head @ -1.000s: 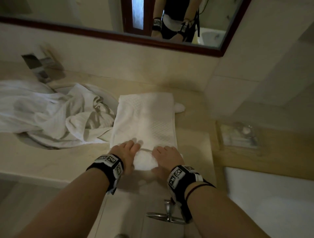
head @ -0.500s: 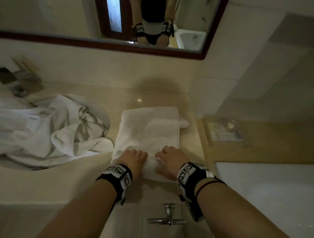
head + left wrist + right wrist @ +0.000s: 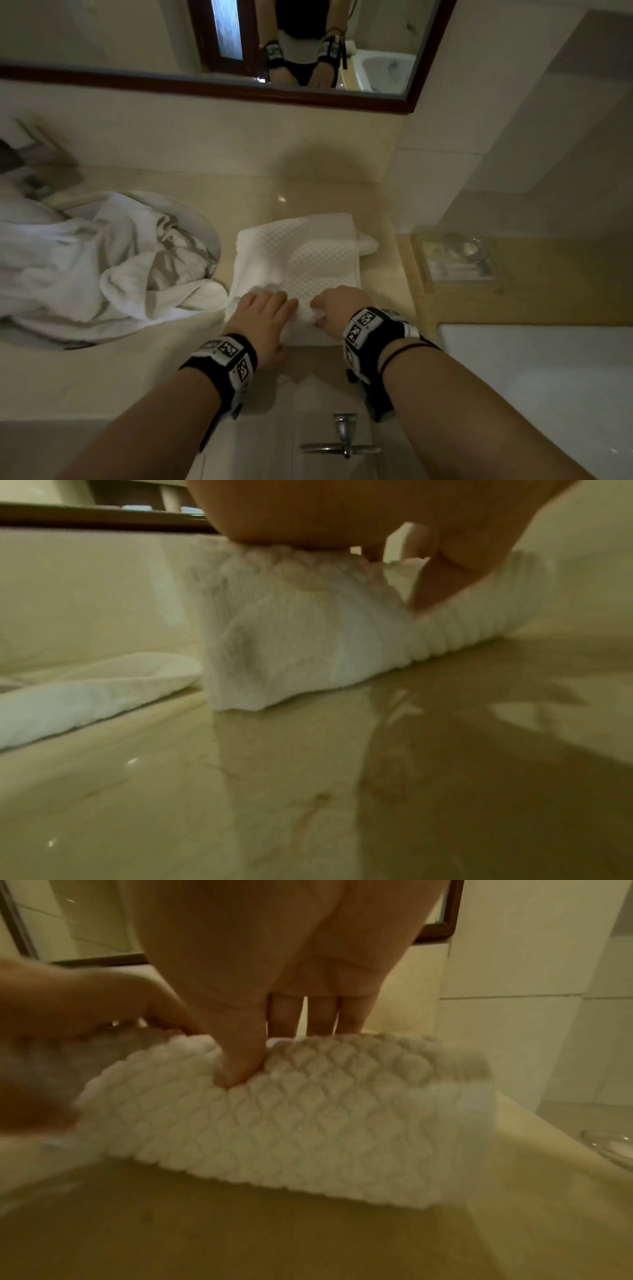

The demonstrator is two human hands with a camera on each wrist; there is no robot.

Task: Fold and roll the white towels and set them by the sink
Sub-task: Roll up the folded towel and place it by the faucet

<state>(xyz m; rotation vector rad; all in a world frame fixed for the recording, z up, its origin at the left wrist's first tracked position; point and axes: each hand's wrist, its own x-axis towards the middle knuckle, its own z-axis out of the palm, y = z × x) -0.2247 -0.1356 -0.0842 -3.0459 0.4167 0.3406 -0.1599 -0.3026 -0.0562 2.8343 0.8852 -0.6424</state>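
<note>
A white waffle-weave towel [image 3: 308, 260] lies as a folded strip on the beige counter [image 3: 137, 370], its near end wound into a roll [image 3: 308, 1123]. My left hand [image 3: 270, 308] lies over the roll's left part [image 3: 308, 642], palm on top and thumb against the near side. My right hand [image 3: 330, 308] grips the right part, its thumb [image 3: 240, 1066] dug into the near face and the fingers over the far side. A heap of crumpled white towels [image 3: 102, 267] fills the sink on the left.
A wall with a dark-framed mirror [image 3: 239, 92] stands behind the counter. The tap [image 3: 30, 161] shows at the far left. A glass tray [image 3: 455, 257] sits on the wooden ledge to the right. A metal handle [image 3: 342, 445] juts out below the counter's front edge.
Both hands have pushed the roll away from the counter's front edge. The roll has grown thicker and the flat stretch of towel beyond it is shorter.
</note>
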